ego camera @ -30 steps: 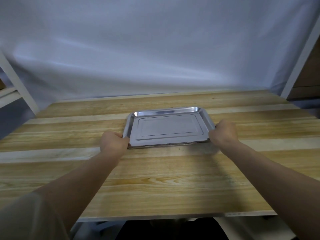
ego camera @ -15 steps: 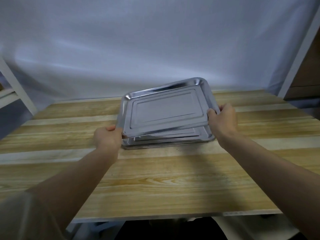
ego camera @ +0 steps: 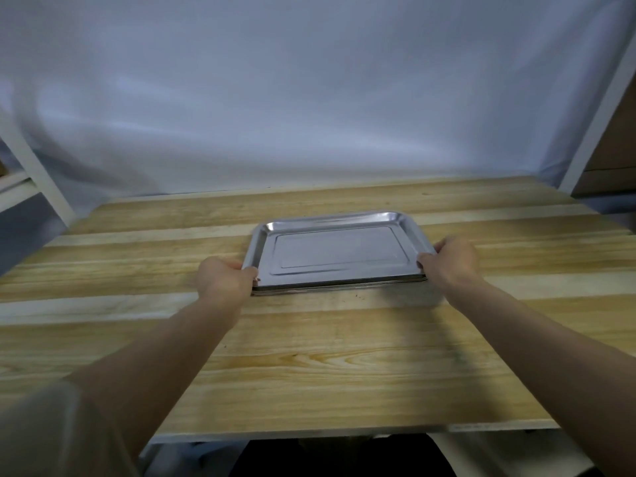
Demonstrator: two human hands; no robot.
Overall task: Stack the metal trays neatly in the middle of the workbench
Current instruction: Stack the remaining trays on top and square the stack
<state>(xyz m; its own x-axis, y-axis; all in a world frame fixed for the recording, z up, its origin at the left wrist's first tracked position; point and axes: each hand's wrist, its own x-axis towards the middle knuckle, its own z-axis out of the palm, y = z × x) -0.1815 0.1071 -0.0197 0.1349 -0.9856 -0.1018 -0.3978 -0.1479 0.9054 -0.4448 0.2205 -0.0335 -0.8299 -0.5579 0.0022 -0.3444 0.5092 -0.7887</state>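
So the stack of trays [ego camera: 339,254] sits roughly mid-desk, a bit closer to the far edge than the near one. Left hand [ego camera: 225,278] has its fingers [ego camera: 248,270] clamped on the left short rim near the front corner, and the right hand [ego camera: 452,261] has its fingers closed on the right short rim, same deal.

What I'd worry about: the layered edges showing along the front look pretty flush, but the left front corner shows a sliver of the lower ones sticking out, so the top tray may not be fully nested. If the hands let go unevenly or one side gets dragged on release, thin slick metal like this will probably skate sideways and the stack ends up skewed. Pinching fingertips between rims is the other obvious one, since both hands are right at the seam. A quick squeeze from both sides before letting go would likely square it up.

Around it there's really nothing. The wooden desk [ego camera: 309,356] is bare apart from the stack, white sheet [ego camera: 309,98] hung behind the far edge, white frame posts [ego camera: 38,173] off the far left and far right corners. Nothing in the way of the hands pulling back toward the near edge.
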